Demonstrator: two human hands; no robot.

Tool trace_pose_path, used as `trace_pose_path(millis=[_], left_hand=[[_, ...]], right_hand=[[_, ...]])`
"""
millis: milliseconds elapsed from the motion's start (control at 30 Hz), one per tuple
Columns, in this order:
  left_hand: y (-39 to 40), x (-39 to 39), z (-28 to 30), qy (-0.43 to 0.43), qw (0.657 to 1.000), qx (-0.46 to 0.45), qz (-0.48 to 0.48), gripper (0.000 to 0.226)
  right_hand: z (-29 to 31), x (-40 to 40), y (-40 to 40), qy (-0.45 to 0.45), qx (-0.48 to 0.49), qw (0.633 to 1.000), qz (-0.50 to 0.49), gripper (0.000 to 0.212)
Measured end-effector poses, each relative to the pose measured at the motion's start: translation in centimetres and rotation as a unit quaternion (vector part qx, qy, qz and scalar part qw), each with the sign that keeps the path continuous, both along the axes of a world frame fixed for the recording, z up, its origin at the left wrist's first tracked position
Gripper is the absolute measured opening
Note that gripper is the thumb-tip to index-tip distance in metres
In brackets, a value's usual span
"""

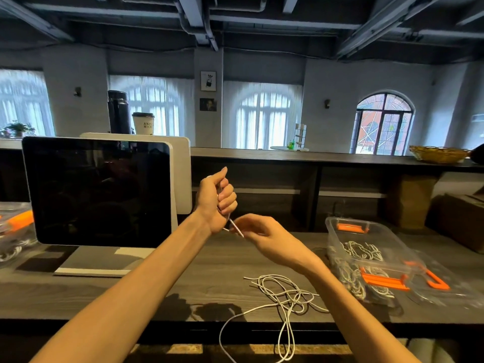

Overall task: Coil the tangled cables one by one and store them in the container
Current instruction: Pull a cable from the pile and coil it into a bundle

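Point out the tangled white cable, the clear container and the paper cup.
tangled white cable [284, 293]: head view, knotted middle.
clear container [337, 224]: head view, far rim.
paper cup [143, 126]: head view, side wall.

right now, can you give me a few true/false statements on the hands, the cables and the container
1. The left hand grips a cable. True.
2. The right hand lies flat on the table. False: it is raised, its fingers at the cable end below the left hand.
3. The container is closed with its lid. False: it is open, and the lid lies beside it.
4. Cables already lie in the container. True.
5. A loose tangle lies on the table, part of it hanging over the near edge. True.
6. The monitor shows a bright picture. False: its screen is dark.
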State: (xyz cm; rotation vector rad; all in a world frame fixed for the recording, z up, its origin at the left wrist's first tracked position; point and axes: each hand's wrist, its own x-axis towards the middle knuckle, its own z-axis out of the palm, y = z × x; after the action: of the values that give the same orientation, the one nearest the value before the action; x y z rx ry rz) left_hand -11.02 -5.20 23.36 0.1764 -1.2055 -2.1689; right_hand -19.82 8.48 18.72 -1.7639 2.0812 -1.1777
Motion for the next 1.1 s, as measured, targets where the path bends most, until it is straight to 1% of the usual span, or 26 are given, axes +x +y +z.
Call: trace_pose_path(millis=[67,100,133,167,233,267,300,333,367,400,433,467,533,600,633,667,700,733,800,833,867,933,1000,1033,1067,1100], left_hand=[[0.4,-0.2,0.2,0.015,1.000,0.000,0.013,0.058],[0.5,-0.2,0.3,0.019,1.000,0.005,0.018,0.059],[0.6,-0.2,0.5,0.023,0.999,0.016,0.017,0.059],[0.6,-0.1,0.6,0.029,0.999,0.030,0.014,0.058],[0.4,0.0,0.8,0.038,0.998,0.053,0.016,0.059],[0.4,0.0,0.8,0.043,0.997,0.061,0.016,0.060],[0.5,0.0,0.8,0.047,0.996,0.069,0.014,0.060],[0.6,0.0,0.8,0.051,0.996,0.077,0.012,0.061],[0.8,0.0,0.7,0.051,0.995,0.081,0.012,0.063],[0.9,0.0,0.6,0.048,0.995,0.080,0.015,0.064],[1.0,0.0,0.5,0.045,0.996,0.077,0.017,0.066],[1.0,0.0,0.5,0.043,0.996,0.070,0.022,0.067],[0.9,0.0,0.6,0.039,0.997,0.050,0.043,0.068],[0.7,0.0,0.8,0.039,0.996,0.038,0.065,0.070],[0.7,0.0,0.9,0.041,0.996,0.037,0.070,0.070],[0.8,0.0,1.0,0.044,0.996,0.036,0.072,0.070],[0.9,0.0,1.0,0.043,0.996,0.034,0.070,0.070],[1.0,-0.2,1.0,0.040,0.996,0.032,0.067,0.069],[1.3,-0.5,0.8,0.031,0.997,0.031,0.059,0.065],[1.3,-0.6,0.8,0.028,0.997,0.028,0.060,0.064],[1.3,-0.6,0.7,0.026,0.997,0.023,0.064,0.064],[1.0,-0.6,0.7,0.024,0.997,0.009,0.077,0.062],[1.0,-0.6,0.8,0.016,0.996,-0.008,0.093,0.061],[1.0,-0.7,0.9,0.010,0.995,-0.014,0.102,0.060],[1.0,-0.7,1.1,0.003,0.993,-0.018,0.113,0.059],[0.8,-0.6,1.3,-0.006,0.992,-0.020,0.122,0.058]], right_hand=[[0.1,0.5,-0.6,-0.088,-0.081,0.992,-0.027,0.035],[0.0,0.7,-0.9,-0.098,-0.127,0.986,-0.055,0.037],[-0.1,0.8,-1.0,-0.063,-0.168,0.979,-0.095,0.041],[-0.2,1.1,-0.9,0.013,-0.195,0.971,-0.136,0.047],[-0.7,1.6,-1.0,0.187,-0.234,0.937,-0.181,0.054],[-0.9,1.7,-1.1,0.220,-0.248,0.927,-0.178,0.053],[-1.0,1.9,-1.2,0.208,-0.258,0.930,-0.159,0.047],[-0.9,2.2,-1.3,0.151,-0.262,0.945,-0.126,0.040],[-0.8,2.6,-1.3,0.059,-0.256,0.961,-0.090,0.032],[-0.7,2.8,-1.4,-0.036,-0.241,0.968,-0.061,0.025],[-0.6,2.8,-1.5,-0.106,-0.235,0.965,-0.050,0.017],[-0.7,2.5,-1.7,-0.141,-0.237,0.959,-0.059,0.011],[-0.8,1.7,-2.0,-0.192,-0.233,0.951,-0.073,0.011],[-0.5,1.3,-2.1,-0.268,-0.212,0.939,-0.043,0.010],[-0.3,1.3,-2.1,-0.319,-0.200,0.926,-0.016,0.011],[-0.1,1.4,-2.2,-0.363,-0.188,0.913,0.007,0.019],[0.0,1.5,-2.2,-0.388,-0.176,0.905,0.015,0.028],[0.1,1.6,-2.2,-0.388,-0.163,0.907,0.012,0.032],[0.3,1.6,-2.1,-0.334,-0.140,0.932,-0.008,0.021],[0.4,1.6,-2.0,-0.312,-0.133,0.941,-0.015,0.016],[0.6,1.7,-1.9,-0.309,-0.133,0.942,-0.019,0.014],[1.1,1.7,-1.8,-0.348,-0.148,0.925,-0.012,0.016],[1.5,2.1,-1.5,-0.423,-0.157,0.892,0.020,0.018],[1.6,2.3,-1.4,-0.447,-0.148,0.882,0.028,0.018],[1.5,2.4,-1.2,-0.456,-0.138,0.879,0.025,0.020],[1.4,2.2,-1.1,-0.434,-0.132,0.891,0.009,0.025]])
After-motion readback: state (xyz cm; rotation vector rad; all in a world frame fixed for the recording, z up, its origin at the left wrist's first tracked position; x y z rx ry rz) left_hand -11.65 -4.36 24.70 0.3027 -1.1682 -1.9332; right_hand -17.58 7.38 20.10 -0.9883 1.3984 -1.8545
